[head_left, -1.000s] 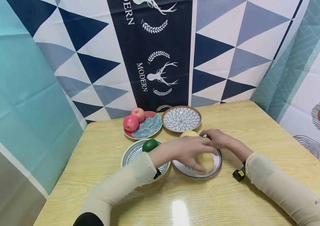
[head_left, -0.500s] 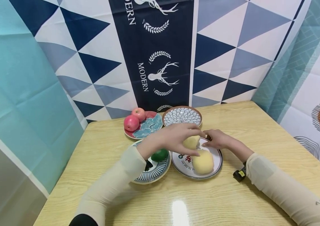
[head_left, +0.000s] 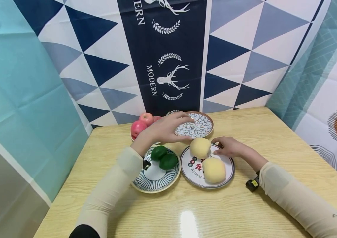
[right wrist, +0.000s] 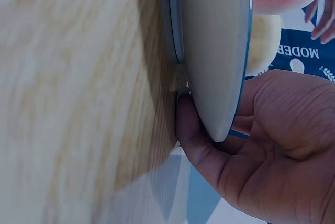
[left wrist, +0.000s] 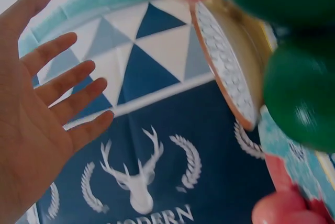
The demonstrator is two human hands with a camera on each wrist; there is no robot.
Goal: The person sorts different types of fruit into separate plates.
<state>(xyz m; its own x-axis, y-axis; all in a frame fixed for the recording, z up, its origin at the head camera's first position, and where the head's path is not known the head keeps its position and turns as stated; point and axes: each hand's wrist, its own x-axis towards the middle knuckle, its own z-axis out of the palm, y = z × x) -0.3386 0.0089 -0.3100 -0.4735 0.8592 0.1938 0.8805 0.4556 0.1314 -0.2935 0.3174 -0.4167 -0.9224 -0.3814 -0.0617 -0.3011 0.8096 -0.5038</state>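
Observation:
My left hand (head_left: 168,127) hovers in front of the brown-rimmed flower-patterned plate (head_left: 199,127), holding nothing. In the left wrist view, that hand's fingers (left wrist: 73,98) are spread and extended. My right hand (head_left: 229,147) pinches the right rim of a white plate (head_left: 187,172) with red lettering. The right wrist view shows the thumb (right wrist: 193,130) under the plate (right wrist: 214,51), with other fingers partly hidden on its far side. Two peaches lie on this plate, a rear peach (head_left: 200,147) and a front peach (head_left: 214,170).
To its left stands a blue-striped plate (head_left: 153,185) with two smooth dark green fruits (head_left: 168,161). Behind it, partly covered by my left arm, a red plate (head_left: 157,118) carries red apples (head_left: 138,127). A patterned cloth (head_left: 168,79) hangs behind the table (head_left: 144,215).
My left hand has moved from over the peaches toward the back left, uncovering both peaches and the green fruits. The right hand has stayed at the white plate's rim.

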